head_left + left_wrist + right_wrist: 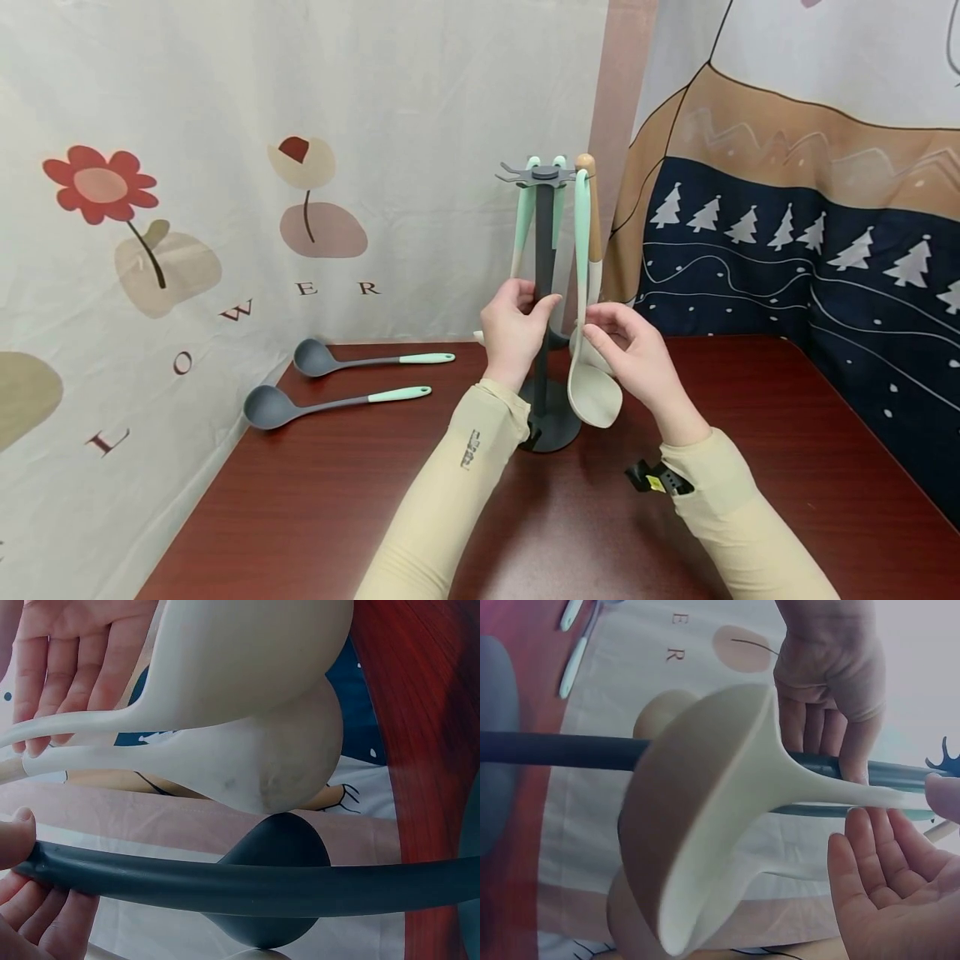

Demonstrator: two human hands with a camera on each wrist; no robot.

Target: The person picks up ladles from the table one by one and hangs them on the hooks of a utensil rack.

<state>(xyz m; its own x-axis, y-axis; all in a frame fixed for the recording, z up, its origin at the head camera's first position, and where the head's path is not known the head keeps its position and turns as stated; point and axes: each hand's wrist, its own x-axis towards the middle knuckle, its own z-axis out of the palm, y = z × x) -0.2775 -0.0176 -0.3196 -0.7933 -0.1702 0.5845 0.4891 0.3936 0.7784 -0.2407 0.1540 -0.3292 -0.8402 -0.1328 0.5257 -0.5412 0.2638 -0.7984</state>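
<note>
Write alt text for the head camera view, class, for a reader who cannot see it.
A person's left hand grips the dark pole of a utensil stand while the right hand holds a cream ladle hanging from its top hooks. Two grey ladles with mint handles lie on the dark red table, left of the stand.

A dark red bench (750, 467) carries a grey utensil stand (550, 417) at its middle and two grey ladles (330, 358) (288, 407) far left.
</note>
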